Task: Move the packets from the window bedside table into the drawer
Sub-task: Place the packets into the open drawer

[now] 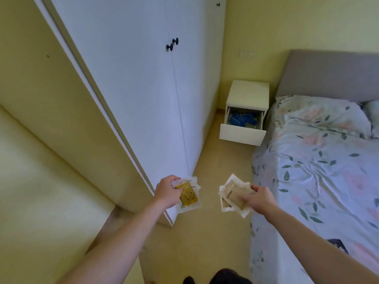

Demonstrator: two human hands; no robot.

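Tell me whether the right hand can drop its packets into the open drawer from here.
Probably not yet: the right hand grips its packets well short of the open drawer. The floor between looks unobstructed.

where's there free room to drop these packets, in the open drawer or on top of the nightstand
The nightstand top looks bare. The open drawer is crowded with blue items; only its near edges show small gaps. Floor between wardrobe and bed gives clear passage.

One head cam, wide-angle, looks fwd & down from standing height along tan floor point(221, 160) toward far white bedside cabinet point(247, 95).
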